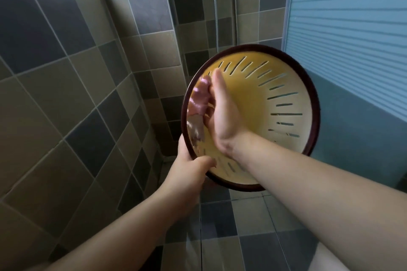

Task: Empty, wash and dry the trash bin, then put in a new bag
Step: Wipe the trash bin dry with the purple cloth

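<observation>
At the centre right of the frame, our left hand (189, 167) grips the dark rim of the yellow slotted bin (286, 94), held up with its opening toward us. Inside, our right hand (222, 114) clutches a pink cloth (199, 99) against the left wall.

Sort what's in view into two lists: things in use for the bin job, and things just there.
In use:
- bin, slotted, tipped toward the camera
- left hand, holding the bin's lower rim
- right hand, inside the bin
- pink cloth, held in the right hand against the inner wall

Just there:
- tiled wall
- floor tiles
- shower hose
- striped glass panel
</observation>
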